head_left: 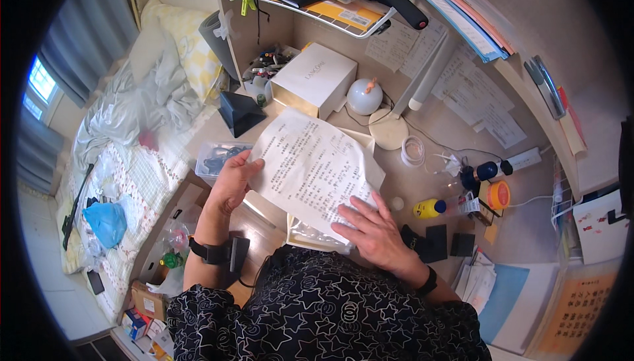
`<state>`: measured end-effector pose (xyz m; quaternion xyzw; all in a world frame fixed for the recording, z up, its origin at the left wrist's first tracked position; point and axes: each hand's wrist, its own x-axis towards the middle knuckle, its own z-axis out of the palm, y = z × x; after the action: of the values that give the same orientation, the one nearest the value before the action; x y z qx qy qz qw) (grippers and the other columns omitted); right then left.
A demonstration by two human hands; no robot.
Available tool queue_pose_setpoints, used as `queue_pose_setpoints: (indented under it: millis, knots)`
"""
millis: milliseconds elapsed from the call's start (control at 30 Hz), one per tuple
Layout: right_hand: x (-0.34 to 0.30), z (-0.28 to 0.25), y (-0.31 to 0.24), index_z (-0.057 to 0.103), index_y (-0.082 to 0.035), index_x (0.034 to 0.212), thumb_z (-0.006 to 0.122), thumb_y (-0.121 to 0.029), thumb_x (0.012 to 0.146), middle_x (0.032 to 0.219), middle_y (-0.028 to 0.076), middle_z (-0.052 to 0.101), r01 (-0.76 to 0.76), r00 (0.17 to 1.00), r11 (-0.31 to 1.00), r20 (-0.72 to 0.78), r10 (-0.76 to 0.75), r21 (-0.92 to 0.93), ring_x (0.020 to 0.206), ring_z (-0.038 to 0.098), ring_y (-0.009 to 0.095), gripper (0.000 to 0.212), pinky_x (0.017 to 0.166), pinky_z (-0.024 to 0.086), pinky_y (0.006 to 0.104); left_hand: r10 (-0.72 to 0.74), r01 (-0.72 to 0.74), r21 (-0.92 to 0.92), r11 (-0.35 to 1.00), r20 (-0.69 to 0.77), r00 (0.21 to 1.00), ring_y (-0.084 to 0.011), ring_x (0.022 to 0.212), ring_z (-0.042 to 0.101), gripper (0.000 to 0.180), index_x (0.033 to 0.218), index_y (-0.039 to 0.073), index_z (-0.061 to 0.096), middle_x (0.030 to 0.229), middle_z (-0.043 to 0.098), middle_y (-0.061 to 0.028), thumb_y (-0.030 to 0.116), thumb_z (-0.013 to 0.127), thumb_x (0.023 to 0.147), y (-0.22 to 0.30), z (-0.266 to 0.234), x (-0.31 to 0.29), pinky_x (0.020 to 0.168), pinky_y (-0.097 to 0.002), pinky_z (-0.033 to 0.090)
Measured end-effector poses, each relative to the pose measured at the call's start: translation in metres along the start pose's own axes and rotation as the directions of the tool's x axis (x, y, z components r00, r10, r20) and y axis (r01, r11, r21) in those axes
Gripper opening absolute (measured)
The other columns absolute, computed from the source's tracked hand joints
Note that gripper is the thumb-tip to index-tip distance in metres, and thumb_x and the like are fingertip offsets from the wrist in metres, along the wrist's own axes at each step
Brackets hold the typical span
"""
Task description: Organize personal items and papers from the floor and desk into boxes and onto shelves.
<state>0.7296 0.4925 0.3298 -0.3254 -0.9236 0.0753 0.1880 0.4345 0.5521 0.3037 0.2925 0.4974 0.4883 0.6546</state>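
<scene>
A white sheet of paper (pixel 300 156) with dark printed lines and some handwriting lies tilted in front of me, its corners curling. My left hand (pixel 234 179) pinches its left edge between thumb and fingers. Across its lower right part rests my right hand (pixel 373 232), fingers spread flat on the page. Beneath the sheet, an open pale box (pixel 316 242) shows partly, with clear plastic inside; the paper hides most of it.
Behind the sheet stand a white box (pixel 317 74), a dark angular stand (pixel 241 113) and a round white lamp (pixel 364 97). To the right are a yellow bottle (pixel 429 208), an orange-lidded jar (pixel 498 195) and loose cables. A wire shelf (pixel 360 30) hangs above; a bed (pixel 155 193) is left.
</scene>
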Motion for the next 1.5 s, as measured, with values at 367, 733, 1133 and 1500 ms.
queue_pose_setpoints:
  millis: [367, 733, 1133, 1500]
  knots:
    - [-0.001, -0.040, 0.017, 0.063, -0.011, 0.096, 0.064, -0.010, 0.071, 0.109, 0.008, 0.057, -0.064, 0.987, 0.995, -0.144, 0.074, 0.076, 0.107, 0.050, 0.024, 0.025, 0.096, 0.035, 0.0425, 0.340, -0.245, 0.308, 0.919, -0.305, 0.890, -0.0118, 0.070, 0.056, 0.027, 0.105, -0.001, 0.055, 0.083, 0.061, -0.0027, 0.004, 0.046, 0.080, 0.013, -0.155, 0.064, 0.062, -0.0243, 0.045]
    - [0.050, -0.198, 0.033, 0.057, -0.002, 0.105, 0.063, 0.001, 0.069, 0.103, 0.014, 0.058, -0.111, 0.693, 0.939, -0.702, -0.161, -0.325, 0.091, 0.056, 0.029, 0.037, 0.078, 0.044, 0.0356, 0.625, -0.104, 0.877, 0.468, -0.246, 0.740, -0.0326, 0.105, 0.052, 0.060, 0.121, -0.007, 0.040, 0.111, 0.053, -0.0245, 0.015, 0.066, 0.071, 0.033, -0.157, 0.145, 0.086, -0.0359, 0.042]
    - [0.107, -0.270, 0.089, 0.063, -0.006, 0.096, 0.055, -0.014, 0.083, 0.078, 0.007, 0.061, -0.383, 0.564, 0.912, -0.744, 0.358, 0.148, 0.073, 0.056, 0.015, 0.017, 0.068, 0.045, 0.0259, 0.905, -0.759, 0.647, -0.075, 0.364, 0.221, -0.0247, 0.111, 0.047, 0.044, 0.120, 0.002, 0.045, 0.119, 0.050, -0.0144, 0.008, 0.060, 0.079, 0.209, 0.080, 0.055, 0.092, -0.0323, 0.037]
    - [0.010, -0.360, 0.044, 0.058, -0.002, 0.107, 0.049, -0.018, 0.090, 0.098, 0.007, 0.061, -0.039, 0.040, 0.997, -0.997, -0.062, -0.064, 0.087, 0.059, 0.013, 0.025, 0.076, 0.050, 0.0278, 0.727, -0.788, 0.542, -0.293, 0.661, 0.184, -0.0272, 0.116, 0.044, 0.045, 0.121, 0.004, 0.045, 0.121, 0.049, -0.0154, 0.016, 0.060, 0.080, 0.246, 0.168, 0.033, 0.097, -0.0320, 0.033]
